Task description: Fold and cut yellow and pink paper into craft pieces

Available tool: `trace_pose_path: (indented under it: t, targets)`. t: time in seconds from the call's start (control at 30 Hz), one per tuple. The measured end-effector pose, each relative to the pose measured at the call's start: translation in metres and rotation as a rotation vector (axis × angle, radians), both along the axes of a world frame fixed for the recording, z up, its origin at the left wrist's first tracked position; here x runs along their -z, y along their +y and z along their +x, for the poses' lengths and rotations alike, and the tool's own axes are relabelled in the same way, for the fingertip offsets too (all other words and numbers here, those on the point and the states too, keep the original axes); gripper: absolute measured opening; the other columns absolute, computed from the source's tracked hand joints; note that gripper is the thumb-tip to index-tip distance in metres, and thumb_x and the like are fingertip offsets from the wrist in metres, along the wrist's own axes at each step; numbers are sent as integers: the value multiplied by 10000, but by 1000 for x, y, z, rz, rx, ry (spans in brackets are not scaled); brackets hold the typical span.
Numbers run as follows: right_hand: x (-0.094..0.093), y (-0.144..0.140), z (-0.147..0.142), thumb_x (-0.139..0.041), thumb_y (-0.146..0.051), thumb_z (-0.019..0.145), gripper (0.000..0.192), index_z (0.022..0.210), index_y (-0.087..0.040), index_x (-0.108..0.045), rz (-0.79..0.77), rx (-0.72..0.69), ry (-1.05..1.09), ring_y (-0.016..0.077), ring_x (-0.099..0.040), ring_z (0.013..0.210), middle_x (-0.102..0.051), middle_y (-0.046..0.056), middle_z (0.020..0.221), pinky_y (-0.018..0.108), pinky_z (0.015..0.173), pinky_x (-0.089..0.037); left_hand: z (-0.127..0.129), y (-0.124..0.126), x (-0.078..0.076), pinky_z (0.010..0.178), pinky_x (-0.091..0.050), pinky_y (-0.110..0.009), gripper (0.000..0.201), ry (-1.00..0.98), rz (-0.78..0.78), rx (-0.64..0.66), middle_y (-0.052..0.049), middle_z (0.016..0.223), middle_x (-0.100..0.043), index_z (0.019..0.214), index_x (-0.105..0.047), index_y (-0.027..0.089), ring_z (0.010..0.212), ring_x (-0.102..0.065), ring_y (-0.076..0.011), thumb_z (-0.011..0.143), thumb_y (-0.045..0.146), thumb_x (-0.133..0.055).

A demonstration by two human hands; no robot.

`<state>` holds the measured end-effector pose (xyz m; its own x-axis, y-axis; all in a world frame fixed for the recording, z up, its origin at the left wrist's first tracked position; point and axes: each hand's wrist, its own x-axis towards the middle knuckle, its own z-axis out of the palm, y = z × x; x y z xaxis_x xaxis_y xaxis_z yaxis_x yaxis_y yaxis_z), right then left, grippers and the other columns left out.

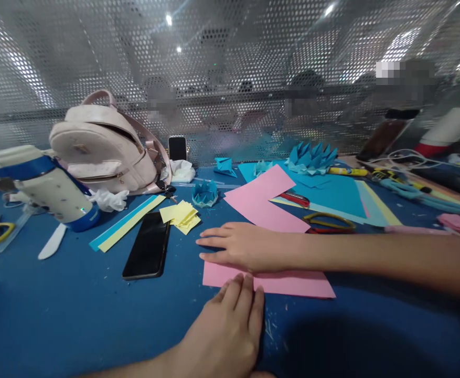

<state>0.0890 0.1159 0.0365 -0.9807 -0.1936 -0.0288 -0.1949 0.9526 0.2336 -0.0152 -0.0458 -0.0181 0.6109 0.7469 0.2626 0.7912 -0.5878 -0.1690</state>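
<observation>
Two hands of mine are pressing on the pink paper that is lying on the blue table. Nearest me, my left hand is lying flat, fingers together and stretched out, its fingertips touching the near edge of the pink paper without gripping anything. Just beyond it, my right hand is resting palm down across the same sheet, fingers spread slightly and pointing left, holding nothing. Left of the pink paper, a black phone is lying face up. Behind the phone, yellow notes are sitting in a loose pile. Farther back and left of the paper, a pale backpack is standing against the perforated screen.
</observation>
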Motion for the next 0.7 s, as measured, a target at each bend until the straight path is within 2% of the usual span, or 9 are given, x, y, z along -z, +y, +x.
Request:
trace_pose_path:
  t: [0.17, 0.33, 0.57, 0.7]
  targets:
    - [20, -8, 30, -545, -155, 905, 367, 1270, -147, -586, 80, 96, 129, 237, -468, 1302, -505, 85, 1437, 370, 895, -479, 0, 4, -4, 913, -504, -356, 916, -8, 18, 16, -242, 1277, -605, 1343, -498, 6, 1163, -577, -344, 891, 746, -206]
    - [40, -16, 72, -434, -74, 866, 432, 1273, -90, -579, 262, 185, 223, 220, -422, 1333, -495, 104, 1442, 380, 948, -452, 2, 5, -7, 942, -508, -367, 954, -26, -13, 15, -253, 1316, -573, 1332, -517, 8, 1198, -568, -353, 866, 773, -189]
    - [45, -29, 124, -333, -15, 836, 481, 1231, -82, -599, 349, 334, 270, 201, -472, 1287, -548, 112, 1388, 356, 939, -464, 6, 3, -13, 984, -486, -446, 989, 75, -239, 7, -300, 1440, -400, 1427, -400, -22, 1310, -446, -409, 869, 772, -208]
    - [47, -35, 154, -348, 8, 787, 519, 1247, -46, -582, 344, 402, 233, 232, -465, 1299, -538, 144, 1394, 373, 865, -494, 5, 4, -10, 979, -489, -456, 950, 71, -260, 42, -294, 1464, -373, 1459, -350, -9, 1327, -420, -413, 884, 744, -278]
